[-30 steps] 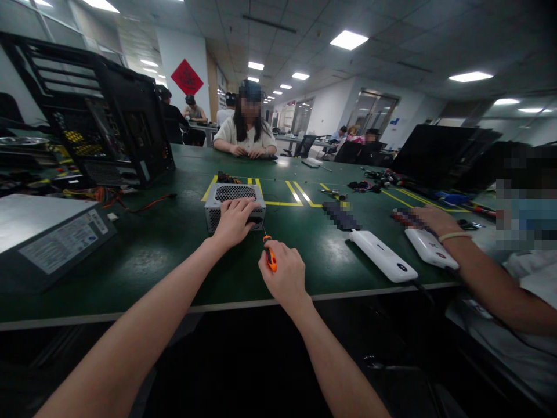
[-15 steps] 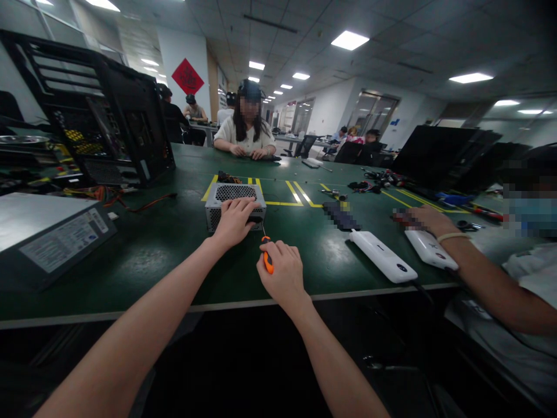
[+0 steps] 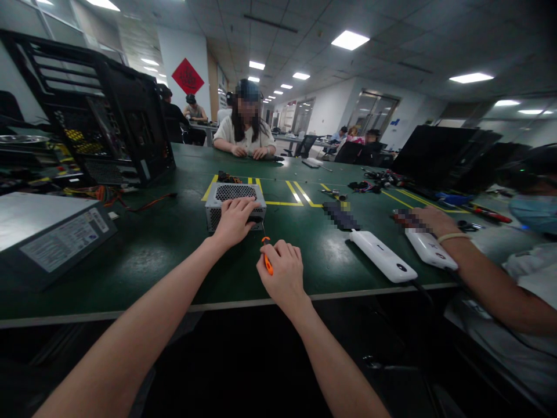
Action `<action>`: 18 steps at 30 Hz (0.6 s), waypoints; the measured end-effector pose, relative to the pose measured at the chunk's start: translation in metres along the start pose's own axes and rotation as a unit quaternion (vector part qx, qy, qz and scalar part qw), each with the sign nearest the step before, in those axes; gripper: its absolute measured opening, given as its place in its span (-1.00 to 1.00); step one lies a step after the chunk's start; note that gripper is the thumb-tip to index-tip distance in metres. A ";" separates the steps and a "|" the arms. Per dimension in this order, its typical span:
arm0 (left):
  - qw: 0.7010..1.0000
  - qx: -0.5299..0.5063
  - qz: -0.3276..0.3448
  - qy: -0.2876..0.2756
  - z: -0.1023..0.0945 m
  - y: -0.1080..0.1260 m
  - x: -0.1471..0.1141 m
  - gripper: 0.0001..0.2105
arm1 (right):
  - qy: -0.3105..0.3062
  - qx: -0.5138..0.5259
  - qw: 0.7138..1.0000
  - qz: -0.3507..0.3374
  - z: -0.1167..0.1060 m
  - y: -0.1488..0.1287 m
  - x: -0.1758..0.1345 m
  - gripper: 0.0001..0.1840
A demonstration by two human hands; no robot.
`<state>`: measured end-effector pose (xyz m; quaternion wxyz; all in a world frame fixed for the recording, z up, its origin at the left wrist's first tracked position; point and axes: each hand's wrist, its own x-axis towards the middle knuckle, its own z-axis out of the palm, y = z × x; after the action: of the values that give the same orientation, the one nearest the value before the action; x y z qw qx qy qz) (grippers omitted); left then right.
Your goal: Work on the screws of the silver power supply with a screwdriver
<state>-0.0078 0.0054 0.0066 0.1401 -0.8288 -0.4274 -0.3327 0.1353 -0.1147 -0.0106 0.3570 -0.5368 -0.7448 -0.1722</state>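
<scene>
A grey metal computer power supply point(image 3: 212, 210) with a perforated vent on top sits on the green table. My left hand point(image 3: 235, 220) grips its front right part, fingers over the top and the thumb low on the front face. In my right hand point(image 3: 284, 268) is a screwdriver point(image 3: 268, 266) with an orange and black handle, fingers closed round it. Its thin shaft points up and away to the lower right corner of the power supply. Whether the tip sits in a screw is too small to tell.
On the left are a black computer case point(image 3: 143, 128) and a larger grey power supply point(image 3: 65, 232) with loose cables. White power banks point(image 3: 383, 255) lie right, beside a co-worker's hand point(image 3: 429, 222). Another person point(image 3: 246, 125) sits across the table. Pliers-like tools and cables lie further right.
Both hands, the screwdriver and the power supply keep almost the same place. The person across the table has lowered their head slightly.
</scene>
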 end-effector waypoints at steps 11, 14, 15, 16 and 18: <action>1.000 -0.008 -0.006 -0.009 -0.002 0.001 0.000 -0.57 | -0.026 0.053 0.997 0.051 0.001 0.000 0.001 -0.77; 1.000 -0.004 -0.004 -0.013 -0.002 0.002 0.000 -0.57 | -0.023 0.027 0.999 0.025 0.001 0.001 0.000 -0.88; 1.000 -0.003 -0.004 -0.014 -0.002 0.002 -0.001 -0.57 | -0.025 0.018 0.999 0.020 0.000 0.002 0.000 -0.89; 1.000 -0.002 -0.004 -0.014 -0.002 0.002 -0.001 -0.57 | -0.029 0.012 0.999 0.018 -0.001 0.002 0.001 -0.88; 1.000 0.002 -0.004 -0.015 -0.003 0.002 -0.001 -0.57 | -0.037 0.009 0.999 0.020 -0.003 0.001 0.001 -0.87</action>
<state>-0.0075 0.0019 0.0079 0.1342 -0.8319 -0.4332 -0.3198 0.1370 -0.1152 -0.0080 0.3371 -0.5543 -0.7484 -0.1382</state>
